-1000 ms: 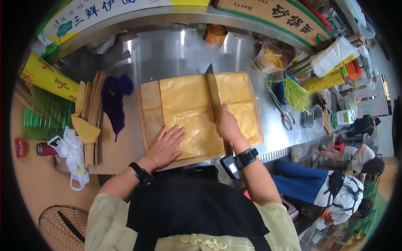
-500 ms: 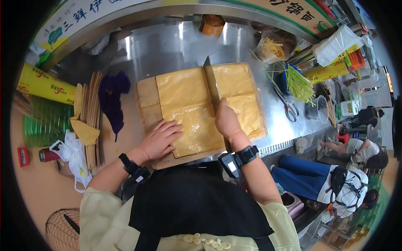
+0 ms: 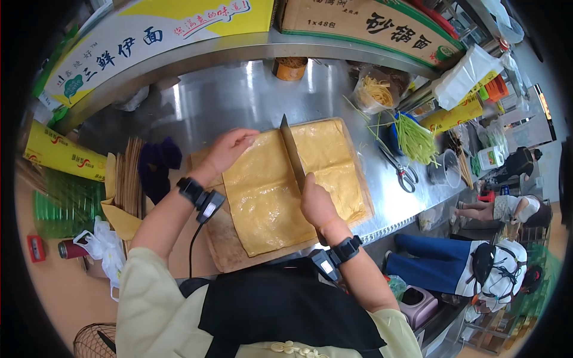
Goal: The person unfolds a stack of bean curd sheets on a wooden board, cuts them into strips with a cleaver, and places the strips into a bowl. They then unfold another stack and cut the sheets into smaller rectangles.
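The right hand is shut tight around the handle of one big knife. The hand hides the handle, so only the long blade shows. The blade lies across the middle of one yellow sheet, with its tip at the far edge.

The left hand reaches over to the far left corner of the yellow sheet. Its fingers are mostly straight and the tips touch the edge. I cannot tell if they pinch the sheet or just press on it.

The yellow sheet lies flat on one wooden board and covers most of it. Only the board's left side and near corner show. The board sits on the steel counter, right in front of the person.

Each wrist has one black band, so there are two.

To the right of the board lie one pair of scissors and a bunch of green strips. Behind them is one bag of yellow shreds. To the left are one purple cloth, partly hidden by the left arm, and a pile of thin sticks, too many to count. One round tin stands at the back, with its top cut off by the shelf. Two long boxes sit on that shelf.
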A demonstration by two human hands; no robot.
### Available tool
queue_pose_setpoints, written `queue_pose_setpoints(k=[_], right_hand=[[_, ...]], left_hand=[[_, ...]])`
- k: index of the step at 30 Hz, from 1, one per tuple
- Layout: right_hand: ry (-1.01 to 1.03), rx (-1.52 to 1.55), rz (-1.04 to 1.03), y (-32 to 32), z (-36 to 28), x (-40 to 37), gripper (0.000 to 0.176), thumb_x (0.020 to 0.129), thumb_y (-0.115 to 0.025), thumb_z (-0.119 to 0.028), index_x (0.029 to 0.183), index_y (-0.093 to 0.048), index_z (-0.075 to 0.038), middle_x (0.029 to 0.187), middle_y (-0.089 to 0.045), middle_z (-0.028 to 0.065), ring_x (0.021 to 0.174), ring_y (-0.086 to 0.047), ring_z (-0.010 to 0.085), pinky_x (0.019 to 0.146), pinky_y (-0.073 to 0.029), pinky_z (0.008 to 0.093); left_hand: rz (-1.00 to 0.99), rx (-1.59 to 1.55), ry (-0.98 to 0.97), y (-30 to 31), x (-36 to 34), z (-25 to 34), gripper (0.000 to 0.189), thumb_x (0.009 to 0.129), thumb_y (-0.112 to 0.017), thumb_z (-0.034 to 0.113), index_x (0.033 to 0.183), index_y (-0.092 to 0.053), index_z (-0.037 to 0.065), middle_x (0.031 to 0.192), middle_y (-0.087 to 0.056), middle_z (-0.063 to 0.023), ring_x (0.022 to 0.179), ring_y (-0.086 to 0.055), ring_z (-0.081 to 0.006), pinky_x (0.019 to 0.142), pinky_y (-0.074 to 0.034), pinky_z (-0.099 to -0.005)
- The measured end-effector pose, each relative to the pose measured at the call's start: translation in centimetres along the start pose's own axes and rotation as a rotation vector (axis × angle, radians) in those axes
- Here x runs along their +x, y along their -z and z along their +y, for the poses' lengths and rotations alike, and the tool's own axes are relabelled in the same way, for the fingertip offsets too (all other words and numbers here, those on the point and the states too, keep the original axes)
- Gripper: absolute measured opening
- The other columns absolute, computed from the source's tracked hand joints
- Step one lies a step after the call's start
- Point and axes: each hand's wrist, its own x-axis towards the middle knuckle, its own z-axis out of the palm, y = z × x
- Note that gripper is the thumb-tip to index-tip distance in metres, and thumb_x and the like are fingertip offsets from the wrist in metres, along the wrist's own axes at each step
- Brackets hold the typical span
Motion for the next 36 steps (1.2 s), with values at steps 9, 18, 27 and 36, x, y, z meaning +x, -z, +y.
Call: queue_pose_setpoints(k=[9,18,27,36], right_hand=[[-0.003,-0.032,0.003,-0.4,0.2,0.2,0.026,0.084,-0.047,-0.001,0.108,-0.041,0.007,0.077,-0.062,0.0305,0.073,-0.063,0.0465,0.065,-0.052,0.0513],[-0.007,-0.007,0.006,-0.3,0.4,0.3,0.020,0.083,-0.048,0.000,0.101,-0.041,0.004,0.076,-0.062,0.0305,0.072,-0.062,0.0475,0.064,-0.051,0.0521],[-0.031,0.016,-0.014,-0.4,0.3,0.2,0.024,0.082,-0.050,0.000,0.102,-0.039,0.004,0.076,-0.061,0.0301,0.073,-0.061,0.0477,0.064,-0.051,0.0523],[-0.070,0.026,-0.055,-0.1,0.4,0.5,0.023,0.081,-0.050,0.001,0.101,-0.039,0.004,0.076,-0.061,0.0303,0.074,-0.061,0.0476,0.065,-0.050,0.0520]], left_hand=[[-0.085,-0.102,0.165,-2.8,7.0,0.8,0.037,0.101,-0.046,0.028,0.131,-0.052,0.007,0.104,-0.060,-0.0029,0.081,-0.057,-0.0095,0.074,-0.049,-0.0234],[-0.380,0.007,0.162,-2.0,11.4,1.9,0.032,0.100,-0.046,0.029,0.116,-0.062,0.005,0.102,-0.065,-0.0039,0.078,-0.062,-0.0118,0.072,-0.051,-0.0244],[-0.562,0.154,0.232,-2.5,13.7,2.6,0.029,0.101,-0.044,0.029,0.095,-0.061,0.006,0.088,-0.061,-0.0023,0.077,-0.058,-0.0133,0.072,-0.049,-0.0274],[-0.547,0.352,0.057,-3.9,14.0,1.2,0.021,0.095,-0.042,0.022,0.087,-0.055,0.006,0.083,-0.055,-0.0065,0.073,-0.054,-0.0169,0.070,-0.045,-0.0311]])
